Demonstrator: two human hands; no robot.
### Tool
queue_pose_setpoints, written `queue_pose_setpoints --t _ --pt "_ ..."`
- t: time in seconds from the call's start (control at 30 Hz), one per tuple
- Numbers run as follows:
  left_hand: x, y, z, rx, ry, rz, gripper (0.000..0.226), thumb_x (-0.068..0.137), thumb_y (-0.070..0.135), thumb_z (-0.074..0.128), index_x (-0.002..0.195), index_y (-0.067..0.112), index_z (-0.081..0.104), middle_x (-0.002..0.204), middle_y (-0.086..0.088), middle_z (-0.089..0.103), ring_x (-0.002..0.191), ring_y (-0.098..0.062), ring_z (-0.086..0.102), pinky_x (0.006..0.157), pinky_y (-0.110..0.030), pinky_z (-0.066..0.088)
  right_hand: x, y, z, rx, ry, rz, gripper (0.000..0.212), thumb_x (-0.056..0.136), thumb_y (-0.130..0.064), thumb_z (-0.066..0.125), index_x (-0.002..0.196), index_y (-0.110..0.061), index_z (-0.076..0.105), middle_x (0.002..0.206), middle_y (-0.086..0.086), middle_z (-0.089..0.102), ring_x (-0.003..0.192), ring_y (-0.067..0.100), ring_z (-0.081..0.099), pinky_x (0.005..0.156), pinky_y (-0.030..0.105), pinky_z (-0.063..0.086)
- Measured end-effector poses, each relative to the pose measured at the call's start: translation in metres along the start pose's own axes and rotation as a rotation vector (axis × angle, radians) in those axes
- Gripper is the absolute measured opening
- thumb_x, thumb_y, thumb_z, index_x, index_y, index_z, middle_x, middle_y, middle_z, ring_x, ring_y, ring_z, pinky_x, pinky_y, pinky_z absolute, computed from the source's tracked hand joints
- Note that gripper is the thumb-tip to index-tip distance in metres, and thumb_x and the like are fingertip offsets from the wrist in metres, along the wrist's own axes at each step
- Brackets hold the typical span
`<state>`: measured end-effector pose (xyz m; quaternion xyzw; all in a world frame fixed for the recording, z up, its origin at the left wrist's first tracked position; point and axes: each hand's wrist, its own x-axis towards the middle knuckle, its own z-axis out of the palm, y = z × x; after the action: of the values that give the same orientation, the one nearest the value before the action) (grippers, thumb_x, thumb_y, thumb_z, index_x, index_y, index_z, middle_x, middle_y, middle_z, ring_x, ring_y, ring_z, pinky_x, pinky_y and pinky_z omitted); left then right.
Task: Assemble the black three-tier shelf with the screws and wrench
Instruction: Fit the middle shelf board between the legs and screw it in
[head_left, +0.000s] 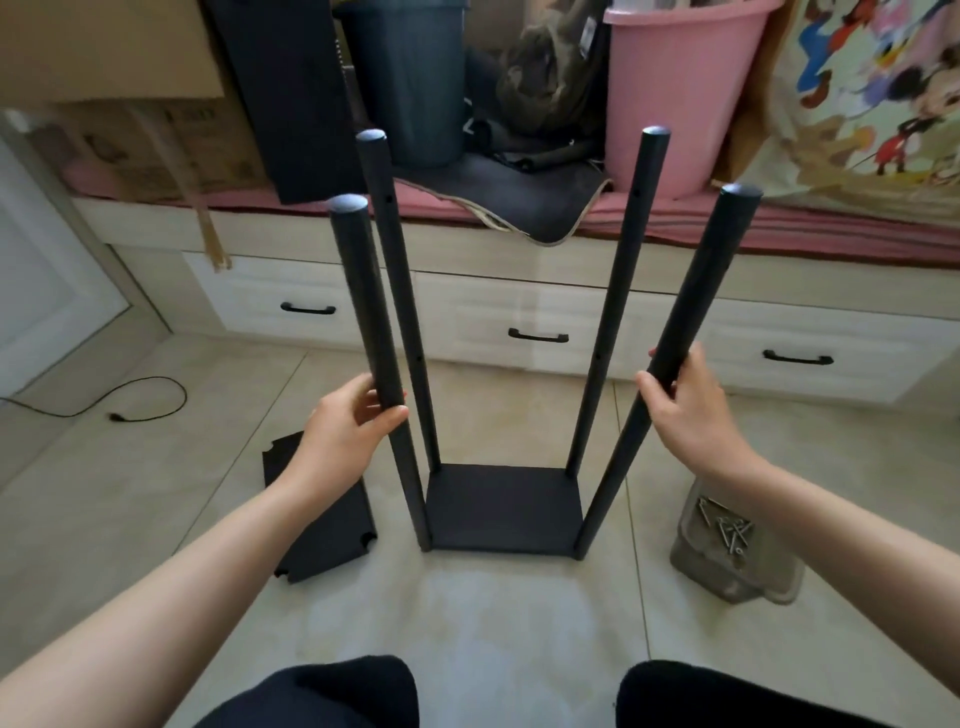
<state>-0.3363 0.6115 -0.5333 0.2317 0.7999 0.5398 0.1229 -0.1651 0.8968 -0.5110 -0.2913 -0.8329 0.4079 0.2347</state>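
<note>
The person is sitting on the tiled floor (483, 613) with the half-built shelf standing between their knees. Four black poles are rising from the corners of one black board (501, 506), which is lying flat at the bottom. The left hand (345, 431) is wrapping fingers and thumb around the near left pole (363, 306) at about mid-height, and the right hand (685, 405) is curling around the near right pole (701, 296) in the same way. Both near poles are leaning outward, so the hands seem to be steadying or straightening them, probably so the next board can slide in. A spare board (327, 540) with notched corners is lying on the floor to the left, partly under the left forearm. To the right, a clear container (727, 551) is keeping the screws (727, 530) together within reach. No wrench is showing anywhere.
</note>
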Motion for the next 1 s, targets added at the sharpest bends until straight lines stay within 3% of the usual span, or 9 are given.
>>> queue_pose_setpoints --t 0.1,0.17,0.27,0.37,0.53,0.7,0.77,0.9,1.0 --pt "-0.004 -0.005 -0.006 -0.058 -0.054 -0.068 0.025 0.098 0.021 0.065 0.115 0.04 0.061 0.112 0.018 0.068 0.108 0.001 0.064 0.089 -0.022 0.053 -0.007 0.005 -0.001 -0.185 -0.119 0.145 0.027 0.098 -0.029 0.056 0.114 -0.009 0.049 0.097 0.007 0.059 0.091 0.023 0.062 0.076 0.037 0.053" --pt "-0.009 -0.01 -0.012 -0.072 -0.087 -0.095 0.031 0.099 0.026 0.063 0.123 0.044 0.056 0.118 0.022 0.064 0.111 0.001 0.062 0.086 -0.023 0.056 -0.015 0.008 -0.004 -0.316 -0.251 0.266 0.016 0.098 -0.032 0.057 0.096 -0.018 0.051 0.093 0.011 0.06 0.083 0.02 0.061 0.074 0.037 0.056" --pt "-0.019 -0.024 -0.023 -0.034 -0.136 -0.134 0.035 0.1 0.028 0.062 0.133 0.038 0.057 0.123 0.022 0.064 0.113 0.001 0.062 0.083 -0.022 0.057 -0.029 0.008 0.0 -0.32 -0.492 0.49 0.018 0.097 -0.036 0.058 0.092 -0.02 0.05 0.103 0.013 0.062 0.093 0.024 0.065 0.086 0.043 0.058" --pt "-0.03 -0.048 -0.034 0.009 -0.127 -0.21 0.027 0.1 0.021 0.061 0.124 0.033 0.06 0.119 0.018 0.066 0.113 -0.002 0.062 0.079 -0.021 0.057 -0.03 0.008 0.027 -0.476 -0.629 0.388 0.036 0.098 -0.036 0.056 0.11 -0.004 0.065 0.109 0.015 0.068 0.08 0.017 0.066 0.072 0.03 0.059" --pt "-0.046 -0.112 -0.054 0.137 -0.126 -0.378 0.022 0.1 0.017 0.061 0.119 0.027 0.062 0.112 0.014 0.066 0.107 -0.002 0.061 0.078 -0.023 0.057 -0.04 0.004 0.112 -0.58 -0.776 0.224 0.038 0.098 -0.033 0.052 0.119 -0.003 0.062 0.118 0.013 0.067 0.107 0.025 0.064 0.095 0.039 0.052" --pt "-0.049 -0.19 -0.07 0.217 -0.106 -0.543 0.03 0.099 0.017 0.06 0.129 0.017 0.059 0.121 0.002 0.064 0.107 -0.011 0.062 0.086 -0.027 0.054 -0.056 0.012 0.218 -0.543 -0.946 0.155 0.04 0.098 -0.032 0.049 0.119 0.001 0.061 0.118 0.016 0.066 0.109 0.029 0.062 0.086 0.035 0.05" --pt "-0.045 -0.218 -0.074 0.239 -0.094 -0.609 0.035 0.099 0.017 0.06 0.134 0.014 0.056 0.129 -0.004 0.062 0.113 -0.016 0.059 0.095 -0.031 0.05 -0.062 0.011 0.26 -0.494 -1.027 0.167 0.041 0.1 -0.031 0.047 0.114 0.004 0.062 0.114 0.018 0.066 0.104 0.031 0.063 0.077 0.032 0.046" --pt "-0.032 -0.262 -0.076 0.228 -0.049 -0.703 0.046 0.098 0.017 0.061 0.142 0.008 0.051 0.141 -0.01 0.057 0.126 -0.024 0.055 0.108 -0.037 0.044 -0.068 0.016 0.329 -0.357 -1.113 0.256 0.035 0.102 -0.029 0.042 0.097 0.001 0.059 0.092 0.014 0.052 0.083 0.024 0.05 0.075 0.035 0.043" --pt "-0.025 -0.287 -0.071 0.219 -0.006 -0.753 0.055 0.097 0.017 0.061 0.148 0.006 0.043 0.151 -0.012 0.048 0.137 -0.027 0.048 0.11 -0.033 0.037 -0.065 0.029 0.369 -0.286 -1.083 0.365 0.045 0.104 -0.03 0.04 0.124 0.008 0.053 0.113 0.022 0.06 0.104 0.032 0.061 0.094 0.044 0.052"
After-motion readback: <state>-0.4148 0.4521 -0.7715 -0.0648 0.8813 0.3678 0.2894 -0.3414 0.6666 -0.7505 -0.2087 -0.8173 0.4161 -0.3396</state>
